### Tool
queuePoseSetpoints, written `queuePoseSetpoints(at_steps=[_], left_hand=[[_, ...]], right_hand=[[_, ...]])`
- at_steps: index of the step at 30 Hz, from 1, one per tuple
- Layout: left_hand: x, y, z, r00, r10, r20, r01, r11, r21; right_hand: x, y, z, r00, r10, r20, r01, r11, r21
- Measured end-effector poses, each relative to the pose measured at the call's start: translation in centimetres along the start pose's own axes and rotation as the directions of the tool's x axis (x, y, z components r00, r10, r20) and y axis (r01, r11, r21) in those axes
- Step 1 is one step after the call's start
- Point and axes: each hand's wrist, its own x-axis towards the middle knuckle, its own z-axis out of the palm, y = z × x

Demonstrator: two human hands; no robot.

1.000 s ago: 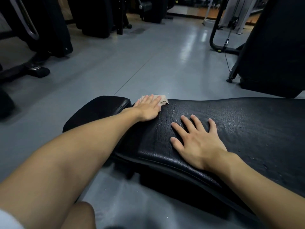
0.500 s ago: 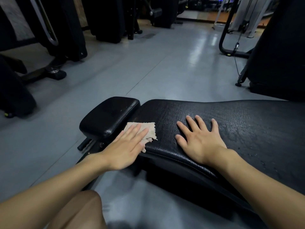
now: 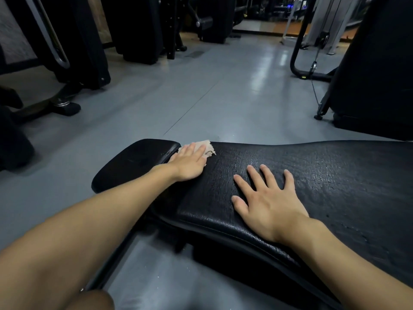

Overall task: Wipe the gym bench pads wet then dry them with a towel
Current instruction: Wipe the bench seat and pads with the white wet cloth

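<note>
Both hands lie flat on the bench pad [image 3: 312,175], left hand [image 3: 190,164] pressing the cloth [image 3: 204,146], right hand [image 3: 266,200] bare.

Landmark: the long bench pad [image 3: 312,175]. The small pad [image 3: 134,162] sits just beside its left end, with a narrow gap between them. The cloth [image 3: 206,147] lies on the long pad's far left corner, at that gap. The left hand [image 3: 190,164] lies flat on the cloth. The right hand [image 3: 266,200] rests flat on the long pad, right of the left hand and nearer the front edge. The floor [image 3: 201,97] extends behind the pad. A cable machine [image 3: 298,52] stands behind its right part, and other machines [image 3: 138,30] stand well behind its left end.
</note>
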Motion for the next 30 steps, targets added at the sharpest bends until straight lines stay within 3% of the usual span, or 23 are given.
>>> queuePoseSetpoints(at_steps=[5, 8, 10, 12, 15, 18, 20, 23, 30], left_hand=[[0.8, 2.8, -0.4, 1.000, 0.024, 0.002, -0.024, 0.999, 0.039], [-0.6, 4.0, -0.5, 0.987, 0.158, 0.028, -0.159, 0.986, 0.043], [-2.0, 3.4, -0.7, 0.978, 0.205, -0.029, -0.204, 0.979, 0.021], [-3.8, 1.4, -1.0, 0.982, 0.153, -0.112, -0.160, 0.985, -0.056], [-6.0, -1.3, -0.8, 0.994, 0.076, -0.073, -0.087, 0.983, -0.162], [-6.6, -1.1, -0.8, 0.997, 0.073, -0.038, -0.078, 0.986, -0.146], [-6.5, -0.6, -1.2, 0.997, 0.072, -0.012, -0.073, 0.989, -0.127], [-5.8, -1.0, -1.4, 0.998, 0.057, 0.021, -0.054, 0.993, -0.106], [-6.0, -0.8, -1.5, 0.998, 0.038, 0.057, -0.034, 0.996, -0.077]], right_hand=[[0.0, -0.1, -0.1, 1.000, 0.006, 0.000, -0.006, 1.000, 0.010], [-0.1, -0.2, -0.4, 1.000, 0.015, -0.009, -0.015, 0.999, 0.050], [-0.3, -0.2, -0.6, 1.000, 0.013, -0.005, -0.012, 0.998, 0.066], [-0.1, -0.1, -1.0, 1.000, 0.028, -0.001, -0.027, 0.997, 0.074], [3.2, -0.8, -2.2, 0.984, 0.093, -0.155, -0.079, 0.993, 0.093], [9.5, -3.5, -3.1, 0.971, 0.017, -0.238, 0.042, 0.969, 0.242], [13.0, -5.2, -3.0, 0.985, -0.057, -0.161, 0.100, 0.956, 0.275], [15.7, -5.3, -1.6, 0.998, -0.060, -0.011, 0.061, 0.984, 0.167], [14.1, -0.9, -1.9, 0.995, -0.002, 0.096, -0.010, 0.992, 0.126]])
